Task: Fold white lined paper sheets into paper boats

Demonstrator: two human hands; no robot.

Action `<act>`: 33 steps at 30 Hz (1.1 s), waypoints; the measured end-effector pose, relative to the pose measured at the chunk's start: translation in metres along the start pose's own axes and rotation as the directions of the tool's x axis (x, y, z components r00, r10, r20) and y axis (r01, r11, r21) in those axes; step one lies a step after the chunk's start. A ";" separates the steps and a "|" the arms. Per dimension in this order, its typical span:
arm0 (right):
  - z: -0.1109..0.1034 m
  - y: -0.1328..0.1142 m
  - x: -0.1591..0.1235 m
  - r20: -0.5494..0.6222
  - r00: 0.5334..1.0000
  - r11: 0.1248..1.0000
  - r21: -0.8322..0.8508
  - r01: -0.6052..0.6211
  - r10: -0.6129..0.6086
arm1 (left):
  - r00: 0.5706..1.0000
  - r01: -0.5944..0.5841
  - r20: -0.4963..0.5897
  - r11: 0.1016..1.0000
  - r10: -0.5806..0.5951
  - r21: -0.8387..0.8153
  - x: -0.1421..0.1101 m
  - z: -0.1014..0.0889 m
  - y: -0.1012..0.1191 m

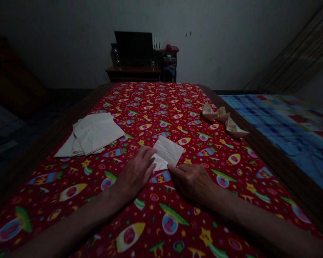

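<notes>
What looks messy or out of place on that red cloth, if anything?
Only the paper stack at left: its sheets lie skewed at different angles, corners jutting out, and the top one looks creased. I see nothing spilled or torn.

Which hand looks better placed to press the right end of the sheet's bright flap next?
Probably the right hand: its extended index finger is already at that end of the flap, while the left hand is at the flap's opposite side.
</notes>
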State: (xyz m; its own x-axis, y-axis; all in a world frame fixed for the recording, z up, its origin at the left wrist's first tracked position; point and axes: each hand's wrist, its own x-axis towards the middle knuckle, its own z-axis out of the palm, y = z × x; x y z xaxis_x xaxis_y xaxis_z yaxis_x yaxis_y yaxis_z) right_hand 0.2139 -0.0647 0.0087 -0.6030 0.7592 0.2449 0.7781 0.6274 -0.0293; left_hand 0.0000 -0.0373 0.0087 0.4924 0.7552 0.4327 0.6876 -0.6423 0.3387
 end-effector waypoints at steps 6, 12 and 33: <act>-0.001 -0.002 0.001 0.044 0.999 1.000 0.000 -0.015 0.015 | 0.909 -0.398 0.237 0.884 0.343 0.245 -0.002 -0.005 0.009; -0.002 -0.002 0.001 0.063 0.998 0.999 -0.028 -0.017 0.019 | 0.901 -0.356 0.337 0.910 0.273 0.215 -0.008 -0.008 0.010; -0.011 -0.003 0.001 0.124 0.992 0.996 -0.085 0.028 -0.018 | 0.881 -0.295 0.427 0.942 0.205 0.158 -0.016 -0.015 0.004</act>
State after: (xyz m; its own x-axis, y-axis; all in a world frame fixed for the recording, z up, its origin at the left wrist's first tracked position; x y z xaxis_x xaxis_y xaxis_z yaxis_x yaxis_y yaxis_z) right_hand 0.2130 -0.0676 0.0195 -0.6337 0.7636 0.1235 0.7729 0.6317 0.0596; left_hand -0.0129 -0.0537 0.0157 0.8022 0.5897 0.0936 0.5867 -0.8076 0.0598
